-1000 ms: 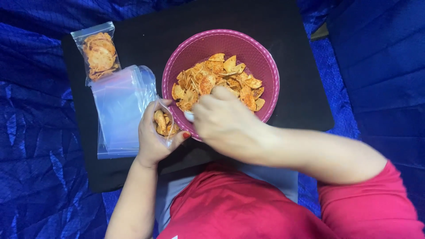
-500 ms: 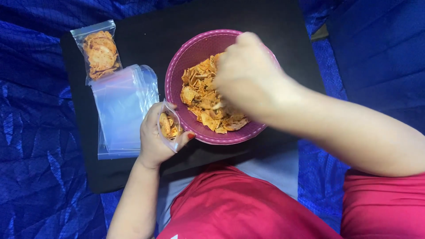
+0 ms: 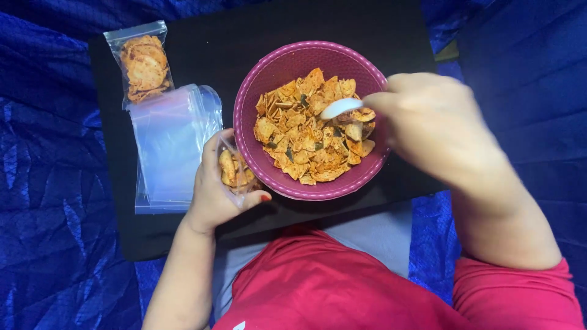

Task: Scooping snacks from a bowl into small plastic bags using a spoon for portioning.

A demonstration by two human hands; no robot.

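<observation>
Chips (image 3: 309, 137) lie heaped in the pink bowl (image 3: 257, 79), and a smaller portion of them is already in the small bag (image 3: 232, 171) that you hold.

Far to the left of your fingers, at the top corner of the black board (image 3: 391, 36), lies a sealed bag (image 3: 144, 64) full of chips. It is put well apart from your hands, so I think it is finished and should not be in the way. Just below it is the stack of empty bags (image 3: 168, 146). Its right edge is just beside your left fingers, so a new bag is easy to take.

Your left hand (image 3: 214, 195) is closed around the small bag, with the thumb on the near side and the fingers wrapped behind. You hold it with the mouth upward and against the left rim of the bowl. This seems sensible: the way from the bowl to the bag is short, and chips that fall will drop back into the bowl or on the board.

Your right hand (image 3: 434, 122) is over the right rim of the bowl. Its fingers are clenched on the handle of a white spoon (image 3: 339, 108), and the spoon head reaches to the left, over the chips. It lies flat above the heap, and no chips are seen on it.

All this rests on the board, which lies on blue cloth (image 3: 55, 232) and gives a flat base on it.
</observation>
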